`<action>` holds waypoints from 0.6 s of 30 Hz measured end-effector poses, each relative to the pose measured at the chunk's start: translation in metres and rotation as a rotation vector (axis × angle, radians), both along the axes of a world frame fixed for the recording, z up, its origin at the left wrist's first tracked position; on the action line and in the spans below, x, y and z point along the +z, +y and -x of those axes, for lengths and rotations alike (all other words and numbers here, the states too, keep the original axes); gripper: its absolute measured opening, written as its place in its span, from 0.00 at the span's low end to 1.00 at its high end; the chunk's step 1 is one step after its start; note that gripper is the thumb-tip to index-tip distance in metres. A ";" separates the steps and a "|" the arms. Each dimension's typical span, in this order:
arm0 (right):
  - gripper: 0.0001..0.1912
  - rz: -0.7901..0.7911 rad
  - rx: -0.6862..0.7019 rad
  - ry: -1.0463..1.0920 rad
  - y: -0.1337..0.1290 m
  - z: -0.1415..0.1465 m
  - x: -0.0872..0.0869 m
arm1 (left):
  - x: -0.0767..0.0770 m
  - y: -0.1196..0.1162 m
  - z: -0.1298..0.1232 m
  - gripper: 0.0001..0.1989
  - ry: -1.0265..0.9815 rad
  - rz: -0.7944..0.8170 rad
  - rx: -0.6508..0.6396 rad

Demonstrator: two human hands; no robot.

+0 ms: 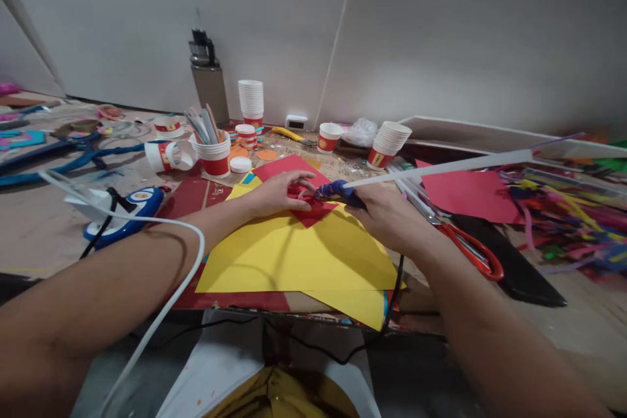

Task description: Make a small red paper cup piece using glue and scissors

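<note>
Yellow paper sheets (284, 258) lie at the table's front edge, with red paper (274, 168) on top of them. My right hand (379, 209) is wrapped round a blue glue gun (337, 191); a long white glue stick (455, 164) sticks out of its back end. The gun's tip points left, at a small red object (304, 198) over the red paper. My left hand (281, 194) is beside that object, thumb and fingers curved round it; its exact shape is hard to make out.
Paper cups (213, 155) with sticks stand behind my left arm, near a blue-and-white device (127, 212). Red-handled scissors (473, 251), a black case (519, 268) and colourful strips (578, 228) lie at the right. A black cable hangs over the front edge.
</note>
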State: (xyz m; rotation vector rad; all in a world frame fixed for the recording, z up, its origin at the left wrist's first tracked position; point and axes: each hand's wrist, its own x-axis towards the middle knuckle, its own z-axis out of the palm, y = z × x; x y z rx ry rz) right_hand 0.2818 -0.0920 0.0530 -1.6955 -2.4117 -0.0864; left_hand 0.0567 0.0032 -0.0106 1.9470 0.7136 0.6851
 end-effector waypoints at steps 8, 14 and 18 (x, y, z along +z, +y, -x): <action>0.13 -0.017 0.002 0.015 0.002 0.006 -0.004 | 0.000 0.001 0.001 0.35 0.044 -0.055 0.032; 0.15 0.024 0.021 0.060 0.006 0.007 -0.010 | 0.001 0.000 0.000 0.36 0.028 -0.039 0.034; 0.15 0.009 -0.014 0.024 0.003 0.005 -0.006 | 0.004 -0.003 0.000 0.35 0.027 -0.019 0.031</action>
